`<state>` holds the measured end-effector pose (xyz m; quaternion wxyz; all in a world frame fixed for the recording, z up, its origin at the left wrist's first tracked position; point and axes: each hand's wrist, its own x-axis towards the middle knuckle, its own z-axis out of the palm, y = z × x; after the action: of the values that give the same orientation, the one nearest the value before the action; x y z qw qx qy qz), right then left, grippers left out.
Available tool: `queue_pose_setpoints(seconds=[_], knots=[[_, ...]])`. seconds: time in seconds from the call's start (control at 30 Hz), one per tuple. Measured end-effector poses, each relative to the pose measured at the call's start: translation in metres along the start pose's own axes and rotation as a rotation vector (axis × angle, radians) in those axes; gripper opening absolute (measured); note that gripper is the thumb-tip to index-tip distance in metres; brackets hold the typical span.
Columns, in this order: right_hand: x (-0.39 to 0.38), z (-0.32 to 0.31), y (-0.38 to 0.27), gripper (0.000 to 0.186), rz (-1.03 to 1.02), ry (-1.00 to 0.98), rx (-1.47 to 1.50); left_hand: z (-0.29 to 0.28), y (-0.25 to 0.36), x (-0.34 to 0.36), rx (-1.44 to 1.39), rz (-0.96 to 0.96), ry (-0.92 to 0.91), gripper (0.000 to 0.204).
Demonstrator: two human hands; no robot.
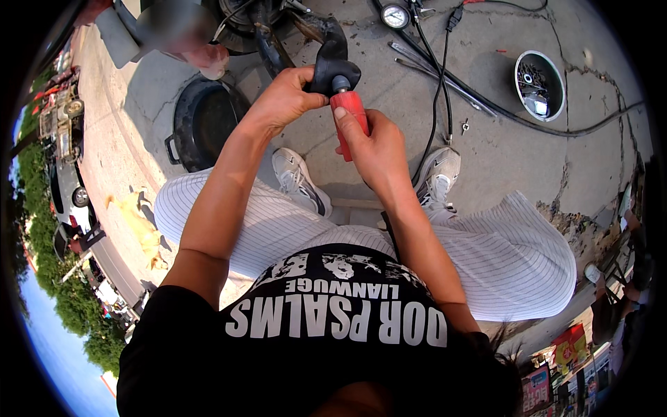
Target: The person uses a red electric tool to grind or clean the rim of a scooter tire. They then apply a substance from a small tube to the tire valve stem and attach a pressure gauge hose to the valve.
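Both hands are being kept busy at the middle of the scene, above the person's shoes. A fold of black rubber inner tube is being pinched tight by the left hand, fingers closed around it just beside its valve. A red-handled tool is being gripped by the right hand, fingers wrapped fully around the handle, and its dark metal tip is being pressed against the valve.

Judging from this, the work is being carried on in its middle stage: the tube is already being held off the wheel, while the valve is only now being worked on. Whether anything has come loose from the valve cannot be told.

On the far concrete a pressure gauge and black hoses are lying unused, and a round bowl of small parts is standing to the far right. A black basin is sitting to the left, apparently not in use.
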<state>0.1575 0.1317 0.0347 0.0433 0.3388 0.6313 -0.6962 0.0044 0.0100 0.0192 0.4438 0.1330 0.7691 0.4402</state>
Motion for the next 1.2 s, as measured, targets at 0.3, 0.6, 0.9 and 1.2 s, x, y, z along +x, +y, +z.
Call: queue_pose_setpoints(seconds=[0.3,0.6,0.9,1.2], knots=[[0.005,0.000,0.001,0.046,-0.015,0.016,-0.002,0.002,0.001,-0.001,0.069,-0.017,-0.018,0.030],[0.015,-0.005,0.004,0.046,0.009,0.057,-0.003,0.001,0.002,-0.003,0.169,0.008,-0.020,0.030],[0.006,-0.001,0.006,0.048,-0.006,-0.016,-0.093,0.003,0.000,-0.001,0.185,0.025,-0.014,0.031],[0.011,-0.009,0.003,0.048,-0.022,0.081,-0.075,0.004,-0.001,-0.005,0.104,0.071,0.030,0.027]])
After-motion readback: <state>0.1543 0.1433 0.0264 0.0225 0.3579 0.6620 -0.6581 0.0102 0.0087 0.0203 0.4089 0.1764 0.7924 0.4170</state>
